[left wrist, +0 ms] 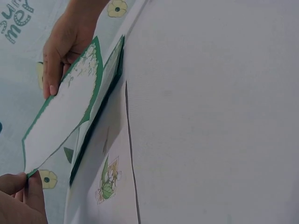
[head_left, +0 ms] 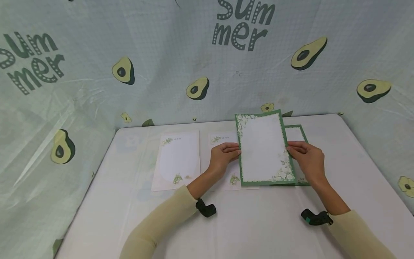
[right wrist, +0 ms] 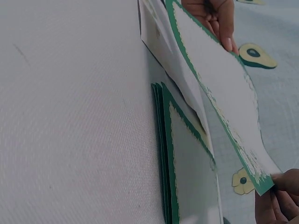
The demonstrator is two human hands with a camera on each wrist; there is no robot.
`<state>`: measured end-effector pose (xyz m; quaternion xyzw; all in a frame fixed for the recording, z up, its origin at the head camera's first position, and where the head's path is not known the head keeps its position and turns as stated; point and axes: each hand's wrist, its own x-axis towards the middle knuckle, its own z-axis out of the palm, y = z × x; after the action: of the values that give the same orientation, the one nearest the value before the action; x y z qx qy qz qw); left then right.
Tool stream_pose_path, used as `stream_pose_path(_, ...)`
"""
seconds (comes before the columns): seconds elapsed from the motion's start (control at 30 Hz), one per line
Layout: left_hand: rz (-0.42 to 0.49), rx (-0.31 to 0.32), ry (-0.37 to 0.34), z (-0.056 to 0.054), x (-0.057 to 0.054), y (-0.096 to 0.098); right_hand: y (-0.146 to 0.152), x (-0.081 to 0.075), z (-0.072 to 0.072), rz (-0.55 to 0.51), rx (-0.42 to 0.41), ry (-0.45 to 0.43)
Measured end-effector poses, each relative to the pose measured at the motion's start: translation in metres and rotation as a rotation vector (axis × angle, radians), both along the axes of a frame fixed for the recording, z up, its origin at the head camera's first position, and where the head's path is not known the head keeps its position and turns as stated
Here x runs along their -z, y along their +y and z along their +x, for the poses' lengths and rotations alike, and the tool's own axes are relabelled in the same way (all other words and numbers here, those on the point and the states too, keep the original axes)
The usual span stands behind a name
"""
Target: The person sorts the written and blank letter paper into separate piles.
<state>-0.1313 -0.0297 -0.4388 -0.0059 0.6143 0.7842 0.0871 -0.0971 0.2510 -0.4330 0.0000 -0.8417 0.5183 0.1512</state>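
Observation:
A sheet of paper [head_left: 263, 147] with a green border and pale flowers is held up off the table between both hands. My left hand [head_left: 224, 160] pinches its left edge, thumb and fingers on either side of the paper. At the opposite edge, my right hand [head_left: 308, 160] pinches it the same way; the sheet bows slightly in the right wrist view. Behind and below lies a small stack of green-bordered sheets [right wrist: 191, 154], partly covered in the head view. Left of it, a pale sheet with a leafy print [head_left: 234, 180] is partly hidden by the left hand and raised sheet.
Another pale printed sheet [head_left: 179, 162] lies farther left on the white tabletop [head_left: 252, 223]. A curtain with avocado prints [head_left: 161, 64] hangs behind the table and along its sides. Dark wrist cameras [head_left: 206, 208] sit at both cuffs.

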Motion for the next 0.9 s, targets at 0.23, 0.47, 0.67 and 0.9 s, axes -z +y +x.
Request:
stream_pose_path(0.23, 0.032, 0.0, -0.014, 0.0, -0.002, 0.006, 0.007, -0.002, -0.001, 0.023, -0.001, 0.018)
stream_pose_path(0.47, 0.048, 0.016, -0.046, 0.001, 0.002, 0.014, 0.017, 0.0, 0.007, 0.055, 0.009, -0.025)
stream_pose_path(0.67, 0.041, 0.051, -0.038, -0.002, -0.002, 0.023, 0.029, -0.002, 0.013, 0.039, 0.025, -0.043)
stream_pose_path(0.9, 0.013, 0.071, -0.057, -0.008, -0.008, 0.031, 0.039, -0.005, 0.012, 0.033, 0.024, -0.056)
